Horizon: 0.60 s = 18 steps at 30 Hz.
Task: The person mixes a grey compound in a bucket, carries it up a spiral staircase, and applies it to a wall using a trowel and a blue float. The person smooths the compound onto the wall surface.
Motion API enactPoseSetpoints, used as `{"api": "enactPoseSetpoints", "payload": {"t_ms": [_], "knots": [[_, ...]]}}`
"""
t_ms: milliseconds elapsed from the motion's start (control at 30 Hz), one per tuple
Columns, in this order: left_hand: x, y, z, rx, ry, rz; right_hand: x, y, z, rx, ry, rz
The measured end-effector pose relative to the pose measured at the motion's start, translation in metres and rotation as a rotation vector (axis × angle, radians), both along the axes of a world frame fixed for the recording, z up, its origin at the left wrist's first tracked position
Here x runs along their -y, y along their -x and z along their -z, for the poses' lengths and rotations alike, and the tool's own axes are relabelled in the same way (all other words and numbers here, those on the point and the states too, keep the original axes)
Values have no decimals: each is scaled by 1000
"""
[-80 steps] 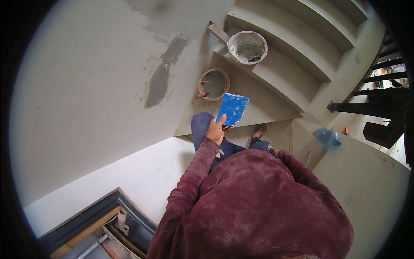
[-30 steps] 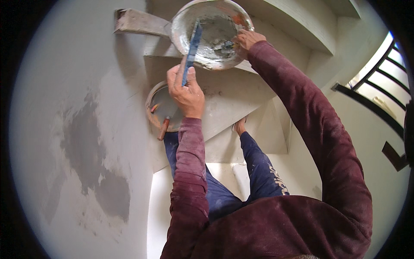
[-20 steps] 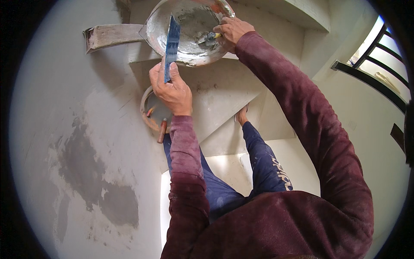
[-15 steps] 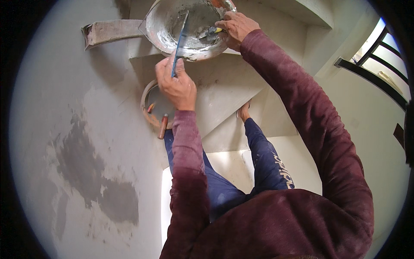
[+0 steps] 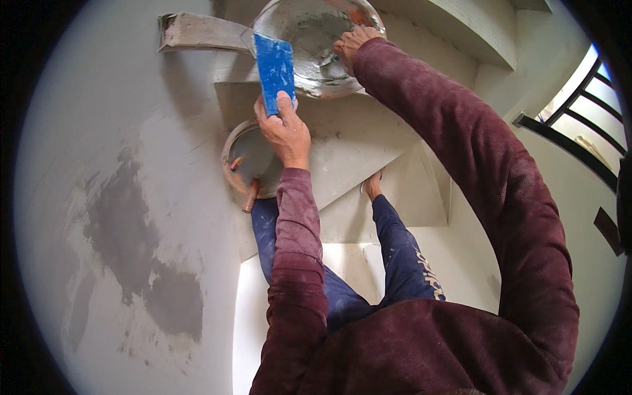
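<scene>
My left hand (image 5: 287, 135) pinches the lower end of a blue flat plastic spreader (image 5: 275, 71), streaked with pale smears and held with its broad face showing. Just beyond it, a round bucket (image 5: 268, 20) has whitish-smeared walls and wet grey plaster (image 5: 308, 33) inside. Over the bucket's right side, my right hand (image 5: 356, 48) is closed around a putty knife (image 5: 327, 60). Its blade shows only in part, low in the plaster; the fingers hide the handle, whose yellow end shows in the earlier frame.
Below the bucket, a round tub (image 5: 232, 141) with a worn orange rim holds small tools, one with a reddish-brown handle (image 5: 251, 195). A stubby beam (image 5: 207, 31) juts from the left wall (image 5: 59, 197), which bears a darker grey patch (image 5: 125, 224). A black railing (image 5: 566, 141) stands right.
My left hand has turned the spreader from edge-on to face-on. My right hand has dipped deeper into the bucket with the putty knife. The whole view has shifted slightly.
</scene>
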<state>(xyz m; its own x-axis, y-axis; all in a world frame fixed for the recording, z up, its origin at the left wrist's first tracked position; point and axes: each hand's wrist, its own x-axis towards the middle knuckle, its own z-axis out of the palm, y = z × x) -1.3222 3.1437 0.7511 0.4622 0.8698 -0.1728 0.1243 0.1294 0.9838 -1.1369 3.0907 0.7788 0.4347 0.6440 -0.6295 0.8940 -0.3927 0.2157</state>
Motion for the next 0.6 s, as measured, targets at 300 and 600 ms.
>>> {"api": "enactPoseSetpoints", "payload": {"t_ms": [300, 600], "knots": [[-17, 8, 3, -150, 28, 156, -15, -12, 6, -109, 66, -81], [-20, 3, -6, -72, 86, 205, -2, -40, 53, -99, -306, 174]]}}
